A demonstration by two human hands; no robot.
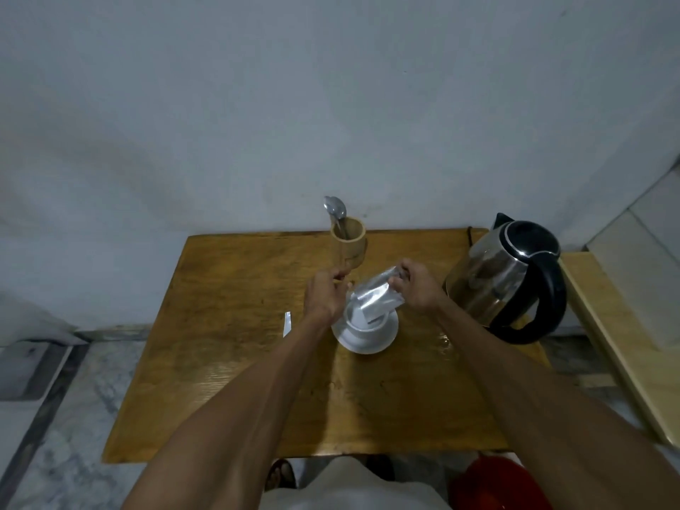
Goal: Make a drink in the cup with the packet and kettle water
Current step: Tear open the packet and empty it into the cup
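Note:
A white cup (362, 323) stands on a white saucer (382, 338) in the middle of the wooden table (257, 380). A silver foil packet (375, 298) is tilted over the cup, its lower end pointing into it. My right hand (415, 288) pinches the packet's upper end. My left hand (325, 296) is beside the packet's left side, fingers curled; whether it touches the packet is hidden. A steel kettle (493, 274) with a black handle stands at the right of the table.
A bamboo holder (349, 248) with a metal spoon (335, 209) stands behind the cup near the wall. A small silver strip (287, 323) lies on the table left of my left wrist. A wet patch (443, 342) is right of the saucer. A red object (496, 487) is on the floor.

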